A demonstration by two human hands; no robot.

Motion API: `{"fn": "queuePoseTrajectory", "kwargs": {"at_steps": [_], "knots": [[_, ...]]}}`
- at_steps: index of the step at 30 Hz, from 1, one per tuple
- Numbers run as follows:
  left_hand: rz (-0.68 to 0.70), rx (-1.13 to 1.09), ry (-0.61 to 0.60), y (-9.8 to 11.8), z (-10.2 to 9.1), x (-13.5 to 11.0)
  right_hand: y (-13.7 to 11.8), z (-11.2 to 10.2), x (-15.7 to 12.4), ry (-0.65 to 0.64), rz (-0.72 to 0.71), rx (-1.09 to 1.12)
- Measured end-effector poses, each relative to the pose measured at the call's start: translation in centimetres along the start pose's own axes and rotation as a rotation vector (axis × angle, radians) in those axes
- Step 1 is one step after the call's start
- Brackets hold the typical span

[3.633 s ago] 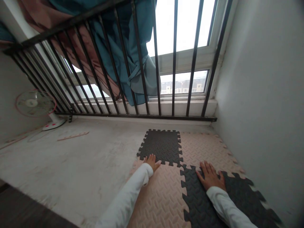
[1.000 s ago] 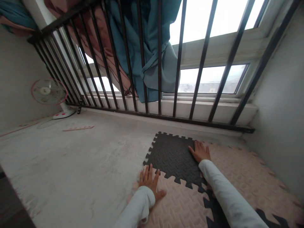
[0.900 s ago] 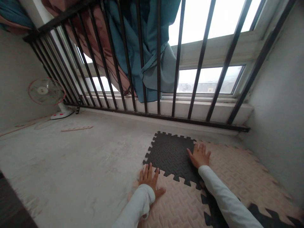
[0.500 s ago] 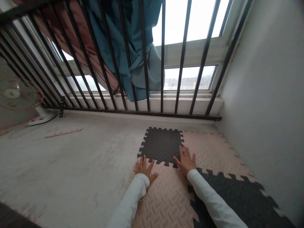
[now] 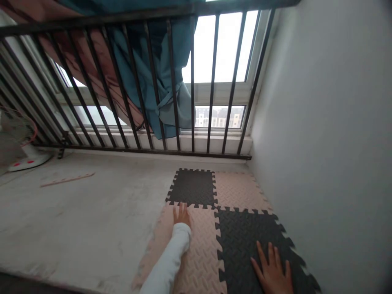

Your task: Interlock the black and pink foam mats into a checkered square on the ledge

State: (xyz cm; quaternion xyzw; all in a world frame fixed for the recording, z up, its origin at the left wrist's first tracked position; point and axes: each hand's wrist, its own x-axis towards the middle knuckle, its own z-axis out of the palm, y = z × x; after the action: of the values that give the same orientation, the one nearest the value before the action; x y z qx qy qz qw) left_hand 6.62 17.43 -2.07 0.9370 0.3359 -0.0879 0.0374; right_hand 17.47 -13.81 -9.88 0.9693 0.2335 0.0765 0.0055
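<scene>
Floor (image 5: pixel 92 224): pale, closed by the railing (image 5: pixel 192 94) at its far edge and the wall (image 5: pixel 321 122) at its right; the mats lay toward the far right corner.
Near dark mat (image 5: pixel 245 237): along the right edge, teeth toward the wall; a hard sideways shove might have curled them there.
Near pink mat (image 5: pixel 200 245): left of it, sharing a toothed seam; uneven pressure could have sprung a tooth.
Far dark mat (image 5: pixel 192 185): beyond the pink one, nearer the far edge; a forward push on poorly seated teeth risked sliding it off.
Far pink mat (image 5: pixel 240 191): in the corner; dragging its neighbours could have opened its seams.
Right hand (image 5: pixel 273 271): fingers wide over the near dark mat, nothing grasped; pressing or hovering, hard to say, wrist out of view.
Left hand (image 5: pixel 182 216): fingers slightly spread, empty, tips at the pink-dark seam; a skewed push there might have lifted an edge.
</scene>
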Motion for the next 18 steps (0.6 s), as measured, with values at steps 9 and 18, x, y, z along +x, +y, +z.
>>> {"fn": "queuePoseTrajectory", "kwargs": {"at_steps": [9,18], "knots": [[0.040,-0.241,-0.347,8.1,3.4,-16.7,-0.9,-1.8,-2.8,-0.223,-0.101,0.271],[-0.105,-0.297,-0.142,7.1,2.4,-23.5,2.3,-8.8,-12.7,-0.143,-0.222,0.655]]}}
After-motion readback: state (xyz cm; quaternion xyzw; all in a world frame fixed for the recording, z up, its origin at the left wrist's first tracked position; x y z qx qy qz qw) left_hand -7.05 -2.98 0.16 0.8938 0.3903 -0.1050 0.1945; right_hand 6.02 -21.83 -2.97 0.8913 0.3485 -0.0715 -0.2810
